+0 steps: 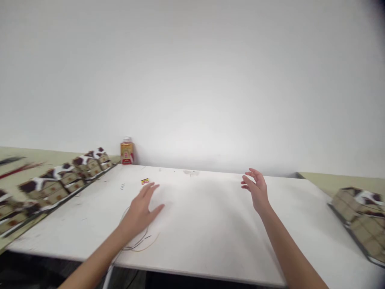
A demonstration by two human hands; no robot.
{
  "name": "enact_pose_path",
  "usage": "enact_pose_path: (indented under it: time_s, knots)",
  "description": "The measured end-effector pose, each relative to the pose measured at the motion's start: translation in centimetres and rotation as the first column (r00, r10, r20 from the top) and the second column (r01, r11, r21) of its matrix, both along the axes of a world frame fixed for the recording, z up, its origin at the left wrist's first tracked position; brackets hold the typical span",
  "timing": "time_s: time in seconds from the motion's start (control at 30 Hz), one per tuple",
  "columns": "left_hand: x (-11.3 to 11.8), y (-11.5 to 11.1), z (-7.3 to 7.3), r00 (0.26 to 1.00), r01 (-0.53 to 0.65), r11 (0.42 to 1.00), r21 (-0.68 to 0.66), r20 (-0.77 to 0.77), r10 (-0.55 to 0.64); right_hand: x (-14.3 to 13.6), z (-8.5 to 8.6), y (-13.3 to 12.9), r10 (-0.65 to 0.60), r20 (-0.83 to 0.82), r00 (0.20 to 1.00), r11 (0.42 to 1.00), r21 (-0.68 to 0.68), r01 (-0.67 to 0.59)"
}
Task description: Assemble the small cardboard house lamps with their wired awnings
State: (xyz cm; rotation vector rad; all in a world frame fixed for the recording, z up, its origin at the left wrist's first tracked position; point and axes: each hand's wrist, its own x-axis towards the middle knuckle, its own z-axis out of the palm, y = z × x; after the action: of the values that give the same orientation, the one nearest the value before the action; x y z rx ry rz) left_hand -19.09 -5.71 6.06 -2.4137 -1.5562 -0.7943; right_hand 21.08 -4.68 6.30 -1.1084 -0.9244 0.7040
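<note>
White tabletop (204, 224) is spreading out in front of me, and the person's two hands are hovering over it, neither one holding anything. Thin wires (138, 243) are lying near the front edge, curling partly out of sight beneath the left hand (138, 212), while a small colourful wrapper (144, 181) is sitting just beyond its fingertips. For working neatly here, I'm judging that the left wrist wants to be clearing those loops, so that nothing is snagging, and both hands want to be moving gently, with fingers loose. As for pose, the left forearm is slanting in from the lower left, its palm facing mostly down, its thumb pointing rightward and standing well apart from the fingers. The right hand (256, 188) is rising from a forearm slanting in from the lower right; its fingers are bending loosely leftward, parted, pinching nothing. Whether the left fingers are grazing the surface, I'm not managing to tell. Patterned boxes (361, 218) are resting off to the right.
</note>
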Motion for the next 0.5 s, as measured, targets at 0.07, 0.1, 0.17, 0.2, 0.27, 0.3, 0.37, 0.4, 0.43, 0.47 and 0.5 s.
enact_pose_path:
  time_s: [0.07, 0.1, 0.17, 0.2, 0.27, 0.3, 0.37, 0.4, 0.43, 0.47, 0.5]
  knots:
    - [4.3, -1.8, -1.7, 0.996, 0.088, 0.996, 0.006, -0.006, -0.088, 1.9, 1.3, -1.9, -0.090, 0.022, 0.996, 0.995, 0.037, 0.089]
    - [5.9, -2.5, -2.6, 0.992, 0.123, 0.992, 0.022, 0.004, -0.123, 3.0, 1.7, -2.9, -0.143, 0.045, 0.989, 0.989, 0.050, 0.140]
    - [7.8, -3.3, -4.2, 0.983, 0.181, 0.981, 0.069, 0.026, -0.183, 5.4, 2.0, -5.4, -0.261, 0.119, 0.958, 0.965, 0.073, 0.253]
    - [8.2, -3.4, -4.9, 0.977, 0.202, 0.975, 0.093, 0.046, -0.207, 6.8, 1.9, -6.7, -0.323, 0.165, 0.932, 0.946, 0.085, 0.313]
    - [8.3, -3.0, -5.9, 0.959, 0.245, 0.960, 0.138, 0.109, -0.260, 9.9, 1.2, -9.6, -0.455, 0.259, 0.852, 0.890, 0.118, 0.440]
    - [8.1, -2.6, -6.1, 0.949, 0.257, 0.955, 0.146, 0.150, -0.278, 11.5, 0.8, -11.2, -0.529, 0.300, 0.794, 0.847, 0.135, 0.514]
    - [7.7, -2.1, -6.1, 0.935, 0.242, 0.960, 0.144, 0.231, -0.270, 14.8, -0.2, -14.2, -0.674, 0.371, 0.639, 0.725, 0.164, 0.669]
    - [7.5, -2.0, -5.9, 0.930, 0.229, 0.964, 0.136, 0.263, -0.258, 16.4, -0.7, -15.4, -0.733, 0.412, 0.542, 0.644, 0.163, 0.747]
    - [7.4, -2.0, -5.7, 0.925, 0.218, 0.968, 0.125, 0.289, -0.246, 17.9, -1.1, -16.5, -0.775, 0.449, 0.446, 0.556, 0.147, 0.818]
    - [7.4, -2.1, -5.4, 0.920, 0.217, 0.970, 0.108, 0.310, -0.240, 19.3, -1.6, -17.3, -0.799, 0.486, 0.354, 0.463, 0.124, 0.877]
    - [7.5, -2.2, -5.2, 0.914, 0.223, 0.971, 0.088, 0.328, -0.240, 20.6, -2.0, -17.8, -0.792, 0.535, 0.294, 0.402, 0.095, 0.911]
